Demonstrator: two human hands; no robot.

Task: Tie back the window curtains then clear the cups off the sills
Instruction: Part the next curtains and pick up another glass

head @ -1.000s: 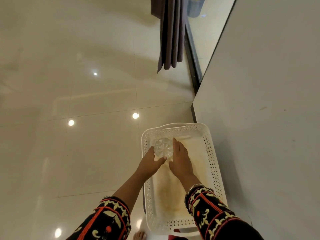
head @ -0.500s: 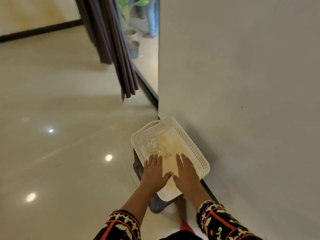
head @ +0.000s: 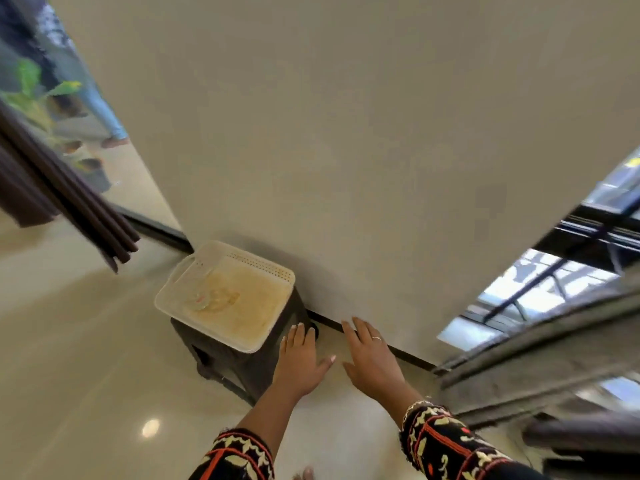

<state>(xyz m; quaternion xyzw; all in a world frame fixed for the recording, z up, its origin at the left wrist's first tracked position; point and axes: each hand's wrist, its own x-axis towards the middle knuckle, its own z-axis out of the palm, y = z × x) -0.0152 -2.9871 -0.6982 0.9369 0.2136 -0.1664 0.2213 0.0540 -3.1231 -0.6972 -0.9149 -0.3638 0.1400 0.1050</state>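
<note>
- A clear glass cup, blurred, lies in the left part of a white perforated tray, centre-left of the frame.
- The tray sits on a dark stool against the pale wall.
- The left hand, just right of the tray's near corner, has straight fingers and holds nothing.
- The right hand beside it is spread and empty, with a ring on one finger.
- A dark curtain hangs at the left edge.

Left hand flat, right hand flat, fingers straight, palms down
</note>
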